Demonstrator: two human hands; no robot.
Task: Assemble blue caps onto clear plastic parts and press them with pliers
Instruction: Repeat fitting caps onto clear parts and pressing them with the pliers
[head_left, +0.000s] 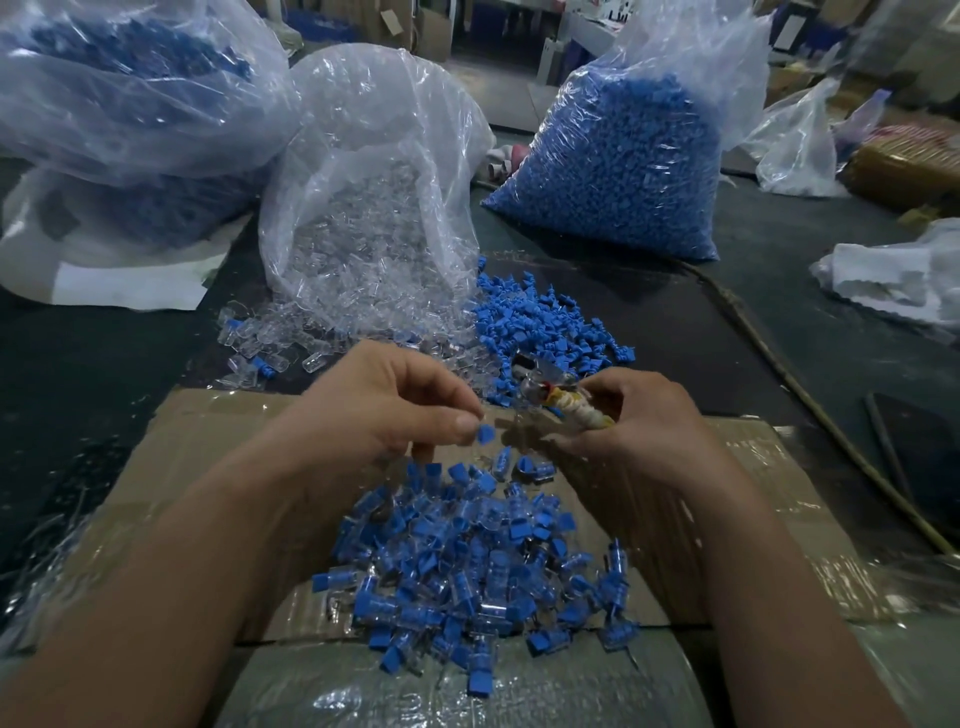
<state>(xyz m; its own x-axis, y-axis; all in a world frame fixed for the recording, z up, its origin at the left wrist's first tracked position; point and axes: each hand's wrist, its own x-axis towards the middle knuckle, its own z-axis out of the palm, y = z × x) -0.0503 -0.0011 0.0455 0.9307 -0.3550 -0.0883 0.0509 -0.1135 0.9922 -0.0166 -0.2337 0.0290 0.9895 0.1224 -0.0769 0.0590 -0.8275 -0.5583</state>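
Note:
My left hand pinches a clear plastic part with a blue cap between thumb and forefinger, above the cardboard. My right hand is closed around pliers whose handles are wrapped in pale tape; the metal jaws point left, close to the capped part. Below both hands lies a heap of assembled blue-and-clear pieces. Loose blue caps and loose clear parts are spread on the dark table just beyond my hands.
A flattened cardboard box covers the near table. Behind stand an open bag of clear parts, a full bag of blue caps and another bag at far left. A thin cord runs along the right.

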